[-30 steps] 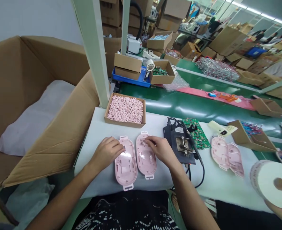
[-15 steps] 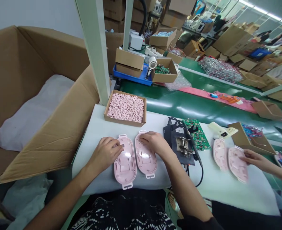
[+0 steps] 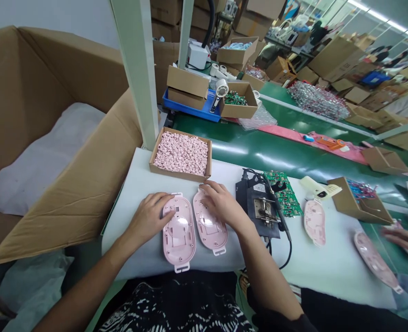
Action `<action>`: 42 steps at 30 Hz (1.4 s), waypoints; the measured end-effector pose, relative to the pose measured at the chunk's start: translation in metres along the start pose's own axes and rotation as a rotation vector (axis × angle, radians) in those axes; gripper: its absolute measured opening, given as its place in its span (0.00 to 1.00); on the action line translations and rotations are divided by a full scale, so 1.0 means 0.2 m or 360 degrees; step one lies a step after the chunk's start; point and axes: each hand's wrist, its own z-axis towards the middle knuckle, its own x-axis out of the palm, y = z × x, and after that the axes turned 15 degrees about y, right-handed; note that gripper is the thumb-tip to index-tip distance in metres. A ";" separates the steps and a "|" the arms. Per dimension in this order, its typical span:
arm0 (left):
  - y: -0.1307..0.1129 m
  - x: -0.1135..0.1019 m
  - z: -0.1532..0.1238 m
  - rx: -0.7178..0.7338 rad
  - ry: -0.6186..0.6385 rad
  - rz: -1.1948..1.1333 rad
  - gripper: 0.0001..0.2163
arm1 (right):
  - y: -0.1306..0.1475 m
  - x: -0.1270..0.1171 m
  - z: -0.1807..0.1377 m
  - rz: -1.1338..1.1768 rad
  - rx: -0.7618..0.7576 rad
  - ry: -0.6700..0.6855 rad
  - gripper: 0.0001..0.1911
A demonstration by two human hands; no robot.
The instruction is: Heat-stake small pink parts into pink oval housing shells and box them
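My left hand (image 3: 147, 218) lies with its fingertips on the upper part of a pink plastic shell (image 3: 179, 246), which sits on the white padded bench (image 3: 135, 184). My right hand (image 3: 222, 206) spreads over the top of a second pink shell (image 3: 213, 233), just to the right of the first. Both shells have a tab at each end and clear oval areas. The hands hide their upper parts. A cardboard tray of small pink pieces (image 3: 181, 154) stands just beyond my hands.
To the right stand a black jig with a metal clamp (image 3: 264, 208) and green circuit boards (image 3: 285, 193). Another pink shell (image 3: 315, 223) lies further right. A co-worker's hand (image 3: 405, 240) is near a fourth shell (image 3: 374, 260). A large open carton (image 3: 51, 138) fills the left.
The co-worker's hand has drawn back to the right edge, and one far shell now lies lower right. My left hand has moved up the first shell. The view has tilted slightly.
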 end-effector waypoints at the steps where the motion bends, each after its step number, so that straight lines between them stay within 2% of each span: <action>1: 0.00 0.00 0.00 -0.0013 0.0020 -0.0001 0.19 | 0.00 0.01 0.01 0.0033 0.0016 0.0017 0.22; 7: -0.01 -0.01 0.01 -0.0078 0.0043 -0.0057 0.21 | -0.01 0.02 0.02 0.0186 0.0060 0.0040 0.18; 13: -0.03 -0.02 0.03 -0.0206 0.0099 -0.0068 0.19 | 0.00 0.02 0.03 0.0186 0.0090 0.0053 0.19; 18: -0.04 0.01 0.04 -0.0252 0.0140 -0.0001 0.22 | 0.01 0.03 0.03 0.0197 0.0140 0.0060 0.19; 21: -0.06 0.02 0.03 -0.0230 0.0028 0.0003 0.25 | 0.01 0.03 0.02 0.0260 0.0205 0.0063 0.20; 23: -0.07 0.03 0.01 -0.0150 -0.0141 -0.0019 0.23 | 0.00 0.04 0.01 0.0303 0.0222 0.0073 0.20; 26: -0.07 0.03 -0.02 0.0008 -0.0280 0.0018 0.11 | 0.00 0.04 -0.01 0.0342 0.0190 0.0073 0.20; 29: -0.06 0.03 -0.04 0.0043 -0.0266 0.0157 0.07 | -0.01 0.04 -0.03 0.0375 0.0165 0.0073 0.22; 42: -0.07 0.01 -0.03 0.0062 -0.0185 0.0385 0.07 | -0.01 0.06 0.00 0.0525 0.0289 0.0081 0.25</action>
